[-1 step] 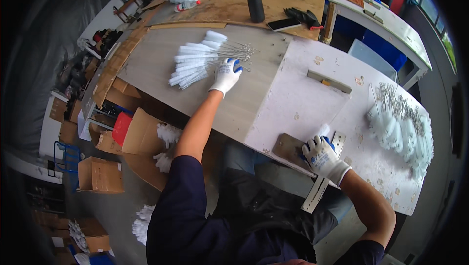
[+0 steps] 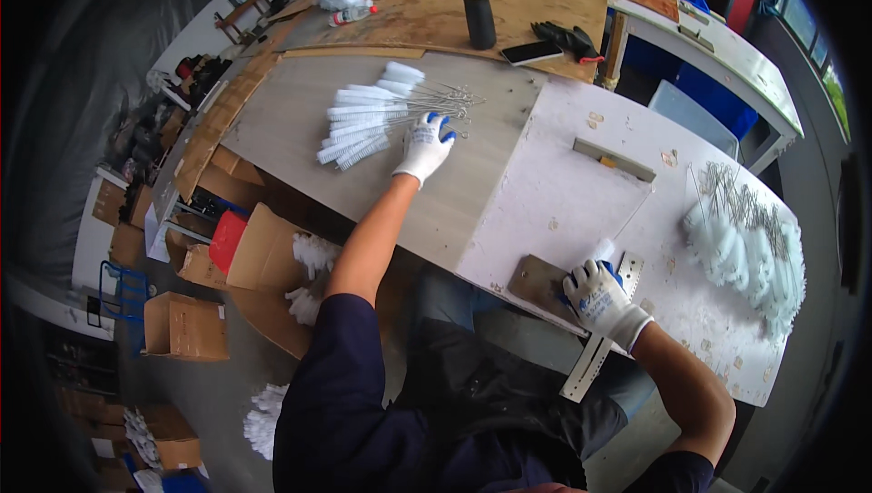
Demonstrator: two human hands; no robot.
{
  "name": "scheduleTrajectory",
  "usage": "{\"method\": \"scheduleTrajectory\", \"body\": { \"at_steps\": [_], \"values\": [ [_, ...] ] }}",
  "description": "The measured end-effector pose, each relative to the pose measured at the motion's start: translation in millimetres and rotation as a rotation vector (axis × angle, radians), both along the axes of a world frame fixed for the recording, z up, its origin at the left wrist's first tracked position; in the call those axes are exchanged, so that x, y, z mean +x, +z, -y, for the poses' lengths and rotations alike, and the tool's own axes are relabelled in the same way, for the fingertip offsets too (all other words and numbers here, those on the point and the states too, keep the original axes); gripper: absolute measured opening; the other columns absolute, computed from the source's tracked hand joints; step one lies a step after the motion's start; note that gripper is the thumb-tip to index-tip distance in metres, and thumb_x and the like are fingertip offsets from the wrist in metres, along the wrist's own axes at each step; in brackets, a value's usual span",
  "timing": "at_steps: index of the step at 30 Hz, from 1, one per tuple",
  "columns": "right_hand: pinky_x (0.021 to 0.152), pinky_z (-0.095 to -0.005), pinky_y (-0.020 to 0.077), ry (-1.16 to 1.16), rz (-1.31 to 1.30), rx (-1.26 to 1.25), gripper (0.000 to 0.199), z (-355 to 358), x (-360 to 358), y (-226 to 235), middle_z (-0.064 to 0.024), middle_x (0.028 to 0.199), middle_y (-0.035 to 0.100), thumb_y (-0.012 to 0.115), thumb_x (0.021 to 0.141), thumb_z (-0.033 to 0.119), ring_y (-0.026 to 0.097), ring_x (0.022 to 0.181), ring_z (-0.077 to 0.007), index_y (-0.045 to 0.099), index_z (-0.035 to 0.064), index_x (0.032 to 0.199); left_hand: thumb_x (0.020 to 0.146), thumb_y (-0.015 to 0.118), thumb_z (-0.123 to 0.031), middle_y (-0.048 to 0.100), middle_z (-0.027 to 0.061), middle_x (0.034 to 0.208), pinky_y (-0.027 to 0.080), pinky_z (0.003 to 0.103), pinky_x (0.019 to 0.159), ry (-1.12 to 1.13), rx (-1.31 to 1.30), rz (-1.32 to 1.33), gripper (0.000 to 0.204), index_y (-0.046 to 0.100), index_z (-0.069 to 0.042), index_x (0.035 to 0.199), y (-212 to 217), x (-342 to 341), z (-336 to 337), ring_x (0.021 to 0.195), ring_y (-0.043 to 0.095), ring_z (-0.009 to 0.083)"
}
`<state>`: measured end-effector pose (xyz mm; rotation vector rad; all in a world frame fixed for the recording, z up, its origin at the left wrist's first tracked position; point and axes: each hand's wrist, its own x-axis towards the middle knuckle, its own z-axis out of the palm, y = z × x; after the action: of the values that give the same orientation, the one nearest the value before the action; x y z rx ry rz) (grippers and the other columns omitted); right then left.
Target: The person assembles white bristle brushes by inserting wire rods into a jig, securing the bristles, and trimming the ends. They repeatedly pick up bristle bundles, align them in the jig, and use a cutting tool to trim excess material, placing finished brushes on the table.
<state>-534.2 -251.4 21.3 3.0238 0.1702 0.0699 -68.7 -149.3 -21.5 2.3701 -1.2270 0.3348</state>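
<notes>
My left hand (image 2: pixel 425 146), in a white glove with blue palm coating, is over the stems of a fan of white wire-handled brushes (image 2: pixel 368 116). Its fingers curl in on the stems, with one looped wire end showing just past the thumb. My right hand (image 2: pixel 599 302), gloved alike, is closed at the table's near edge. Out of it pokes the white bristle end of a brush (image 2: pixel 603 250), its thin wire running up and right. Beside its fingers lies a brown metal plate (image 2: pixel 536 282). A perforated metal bar (image 2: pixel 587 368) runs beneath the hand and juts past the edge.
A metal block (image 2: pixel 614 160) lies on the pale board. To the right is a heap of fluffy brushes (image 2: pixel 745 252). Farther back stand a black flask (image 2: pixel 477 16), a phone (image 2: pixel 531 49) and dark gloves (image 2: pixel 568 39). Cardboard boxes (image 2: pixel 186 328) are on the floor at left.
The whole view has shifted very slightly. Both hands keep nearly the same place and pose.
</notes>
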Motion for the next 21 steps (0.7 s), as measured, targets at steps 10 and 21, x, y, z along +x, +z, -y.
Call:
{"method": "scheduleTrajectory", "body": {
  "at_steps": [10,21],
  "values": [
    [0.077,-0.0426,0.0490,0.026,-0.270,-0.115,0.027,4,-1,9,-0.0113,0.091,0.067,0.061,0.084,0.024,0.063,0.087,-0.0278,0.066,0.0048,0.102,0.088,0.073,-0.024,0.059,0.0141,0.129,0.044,0.048,0.102,-0.256,-0.163,-0.034,0.041,0.064,-0.011,0.126,2,-188,-30,0.122,0.055,0.0344],
    [0.068,-0.0369,0.0544,-0.252,-0.485,-0.206,0.020,-37,9,24,-0.0078,0.088,0.072,0.060,0.091,0.021,0.073,0.084,-0.0234,0.069,0.0075,0.102,0.083,0.077,-0.010,0.064,0.0123,0.123,0.055,0.040,0.092,-0.492,-0.319,-0.445,0.039,0.067,-0.009,0.121,-1,-362,-123,0.108,0.067,0.0324]
  ]
}}
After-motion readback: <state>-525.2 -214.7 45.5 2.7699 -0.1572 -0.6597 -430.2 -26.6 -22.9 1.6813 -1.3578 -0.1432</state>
